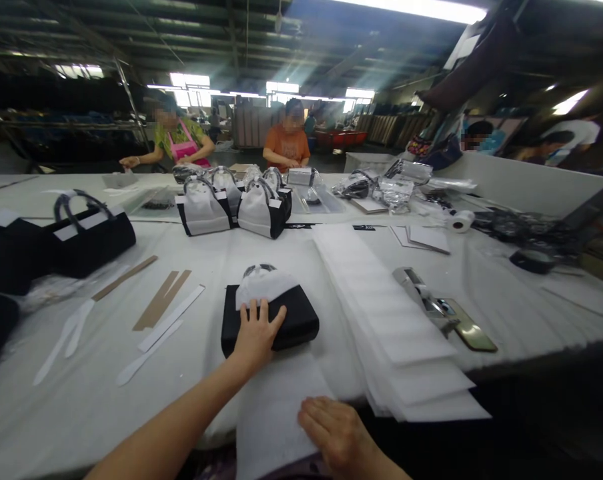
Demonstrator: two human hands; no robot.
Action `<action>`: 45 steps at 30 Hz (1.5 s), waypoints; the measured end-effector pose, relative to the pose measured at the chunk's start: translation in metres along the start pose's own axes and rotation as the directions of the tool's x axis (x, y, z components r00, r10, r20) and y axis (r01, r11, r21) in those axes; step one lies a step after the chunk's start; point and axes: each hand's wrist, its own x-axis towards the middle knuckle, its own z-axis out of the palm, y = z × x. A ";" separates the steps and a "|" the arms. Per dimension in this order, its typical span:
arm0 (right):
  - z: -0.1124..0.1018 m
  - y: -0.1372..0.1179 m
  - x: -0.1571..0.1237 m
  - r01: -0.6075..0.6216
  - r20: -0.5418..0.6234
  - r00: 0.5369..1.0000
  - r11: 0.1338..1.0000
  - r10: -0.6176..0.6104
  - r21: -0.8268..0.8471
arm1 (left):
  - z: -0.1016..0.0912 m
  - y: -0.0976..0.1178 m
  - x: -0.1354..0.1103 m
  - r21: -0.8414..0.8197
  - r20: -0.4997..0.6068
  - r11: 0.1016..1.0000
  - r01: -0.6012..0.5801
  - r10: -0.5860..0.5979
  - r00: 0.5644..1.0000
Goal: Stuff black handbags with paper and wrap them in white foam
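Observation:
A small black handbag (291,320) lies on the white table (81,393) in front of me, with white wrapping paper (261,287) over its top and handle. My left hand (255,333) rests flat on the bag's near side, fingers spread on it. My right hand (331,430) lies palm down on a white foam sheet (271,407) at the table's near edge, fingers together and flat.
A long stack of white foam sheets (401,333) runs to my right, beside a metal tape dispenser (441,310). Cardboard and white strips (161,307) lie left. Black bags (91,237) sit at far left, wrapped bags (231,207) farther back. Two people (286,143) work across the table.

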 end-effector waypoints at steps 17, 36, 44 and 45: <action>0.006 0.074 0.113 -0.088 -0.052 0.994 0.993 0.092 0.073 | -0.006 -0.017 0.082 -0.082 -0.008 0.995 0.052 -0.053 0.999; 0.030 0.093 0.114 -0.093 -0.181 0.975 0.977 0.128 0.191 | 0.029 -0.015 0.028 -0.143 -0.127 0.986 -0.085 0.067 0.990; 0.032 0.101 0.139 -0.343 -0.309 0.907 0.928 0.287 -0.143 | 0.033 -0.008 0.019 -0.096 -0.309 0.986 -0.134 0.098 0.946; 0.032 0.104 0.143 -0.309 -0.235 0.934 0.939 0.269 -0.152 | 0.032 -0.006 0.018 -0.096 -0.321 0.986 -0.133 0.096 0.942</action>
